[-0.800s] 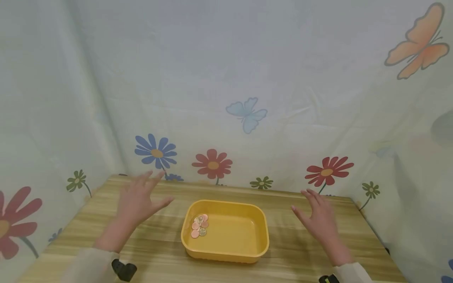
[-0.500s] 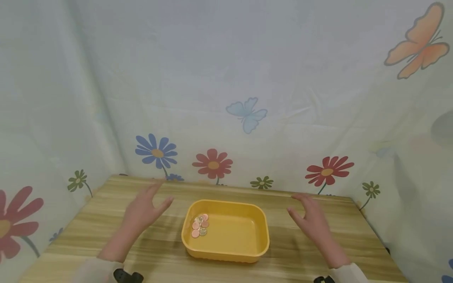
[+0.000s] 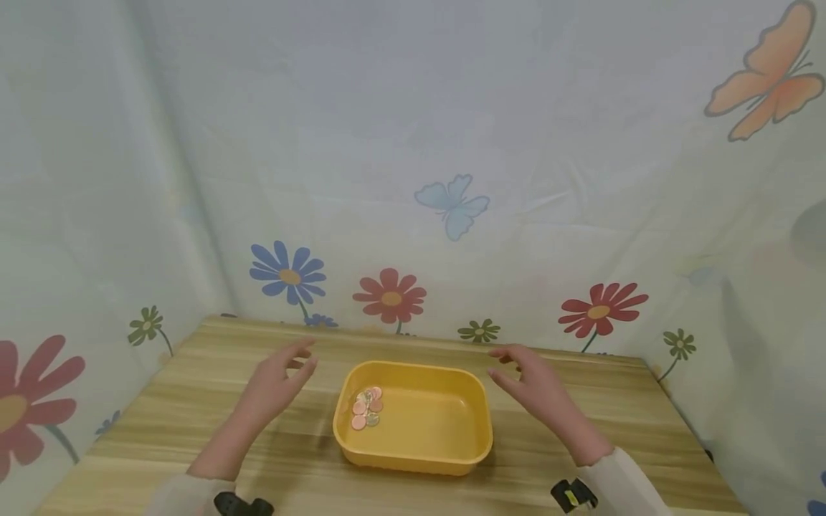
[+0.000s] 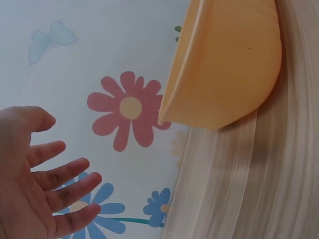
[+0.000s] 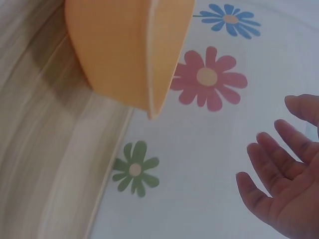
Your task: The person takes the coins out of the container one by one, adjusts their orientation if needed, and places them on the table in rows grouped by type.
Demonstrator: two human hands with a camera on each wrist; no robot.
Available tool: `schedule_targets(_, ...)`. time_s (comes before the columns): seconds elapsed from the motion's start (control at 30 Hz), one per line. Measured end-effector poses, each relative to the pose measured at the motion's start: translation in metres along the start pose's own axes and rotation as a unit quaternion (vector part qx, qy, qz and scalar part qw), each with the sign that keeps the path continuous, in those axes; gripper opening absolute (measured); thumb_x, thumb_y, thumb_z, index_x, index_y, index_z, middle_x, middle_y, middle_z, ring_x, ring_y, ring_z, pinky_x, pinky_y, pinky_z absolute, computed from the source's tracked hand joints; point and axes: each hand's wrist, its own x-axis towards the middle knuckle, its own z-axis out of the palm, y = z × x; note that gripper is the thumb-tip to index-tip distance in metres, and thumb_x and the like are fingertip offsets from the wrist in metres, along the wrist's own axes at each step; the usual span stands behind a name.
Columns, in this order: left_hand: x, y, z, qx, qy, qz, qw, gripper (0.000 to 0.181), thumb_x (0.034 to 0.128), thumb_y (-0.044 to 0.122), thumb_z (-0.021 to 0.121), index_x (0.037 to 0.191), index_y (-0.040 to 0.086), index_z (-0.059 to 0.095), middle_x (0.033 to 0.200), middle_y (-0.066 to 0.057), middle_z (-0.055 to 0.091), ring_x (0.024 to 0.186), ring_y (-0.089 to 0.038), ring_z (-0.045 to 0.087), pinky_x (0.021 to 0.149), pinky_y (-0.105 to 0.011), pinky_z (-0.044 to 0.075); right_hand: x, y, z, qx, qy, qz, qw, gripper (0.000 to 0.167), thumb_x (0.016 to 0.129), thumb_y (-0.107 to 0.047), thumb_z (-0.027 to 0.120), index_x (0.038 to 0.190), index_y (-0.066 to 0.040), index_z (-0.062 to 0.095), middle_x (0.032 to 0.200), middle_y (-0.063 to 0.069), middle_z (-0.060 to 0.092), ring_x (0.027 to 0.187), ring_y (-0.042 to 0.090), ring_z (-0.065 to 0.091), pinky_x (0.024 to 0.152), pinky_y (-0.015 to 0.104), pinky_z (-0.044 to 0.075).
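Note:
A yellow rectangular tub [image 3: 432, 430] stands on the wooden table, with several copper and pale gold coins [image 3: 366, 407] bunched at its left end. To the tub's left my left hand [image 3: 274, 380] hovers above the table, fingers relaxed and holding nothing. My right hand [image 3: 532, 383] is raised beside the tub's right rim, its thumb and fingers loosely bent with nothing between them. The left wrist view has the spread left hand [image 4: 55, 184] apart from the tub's side [image 4: 234, 64]. Likewise, the right wrist view shows the right hand [image 5: 286, 169] apart from the tub [image 5: 119, 50].
A wood-grain table [image 3: 303, 487] bears the tub. Behind and on both sides hangs a pale curtain [image 3: 361, 129] printed with flowers and butterflies, meeting the table's back edge. Dark straps with small devices [image 3: 574, 494] sit at both wrists.
My right hand has moved left toward the tub's right rim. My left hand has lowered slightly and its fingers have curled in a little. The tub and coins stay put.

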Motion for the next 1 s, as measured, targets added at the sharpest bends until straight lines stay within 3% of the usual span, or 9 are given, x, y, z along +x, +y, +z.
schedule_targets(0.27, 0.005, 0.002, 0.005, -0.034, -0.027, -0.037, 0.9984, 0.051, 0.1043, 0.024, 0.058, 0.149, 0.003, 0.049, 0.132, -0.025, 0.065, 0.120, -0.044, 0.064, 0.091, -0.052, 0.060, 0.026, -0.020, 0.010, 0.034, -0.090, -0.012, 0.9953, 0.028, 0.098, -0.020, 0.069, 0.121, -0.004, 0.070, 0.123, 0.015, 0.071, 0.110, 0.032, 0.066, 0.098, 0.053, 0.057)
schedule_targets(0.43, 0.009, 0.000, 0.015, -0.046, -0.030, -0.045, 0.9975, 0.049, 0.1023, 0.021, 0.061, 0.146, 0.000, 0.053, 0.126, -0.024, 0.068, 0.112, -0.040, 0.068, 0.082, -0.043, 0.062, 0.040, -0.024, 0.018, 0.026, -0.130, -0.058, 0.9894, 0.023, 0.098, -0.020, 0.068, 0.116, -0.005, 0.072, 0.116, 0.013, 0.074, 0.105, 0.029, 0.068, 0.093, 0.049, 0.059)
schedule_targets(0.7, 0.012, -0.009, 0.030, -0.074, -0.032, -0.060, 0.9950, 0.050, 0.1011, 0.019, 0.062, 0.146, -0.001, 0.053, 0.122, -0.024, 0.069, 0.106, -0.035, 0.069, 0.078, -0.037, 0.062, 0.062, -0.034, 0.030, 0.037, -0.215, -0.095, 0.9712, 0.026, 0.098, -0.023, 0.068, 0.116, -0.005, 0.071, 0.112, 0.009, 0.074, 0.102, 0.021, 0.068, 0.090, 0.037, 0.058)
schedule_targets(1.0, 0.010, -0.012, 0.045, -0.088, -0.034, -0.073, 0.9929, 0.048, 0.1009, 0.016, 0.061, 0.145, -0.002, 0.054, 0.121, -0.022, 0.069, 0.105, -0.032, 0.069, 0.082, -0.038, 0.061, 0.081, -0.043, 0.046, 0.049, -0.279, -0.091, 0.9546, 0.027, 0.098, -0.026, 0.069, 0.119, -0.009, 0.072, 0.116, 0.006, 0.074, 0.103, 0.016, 0.065, 0.091, 0.031, 0.057)
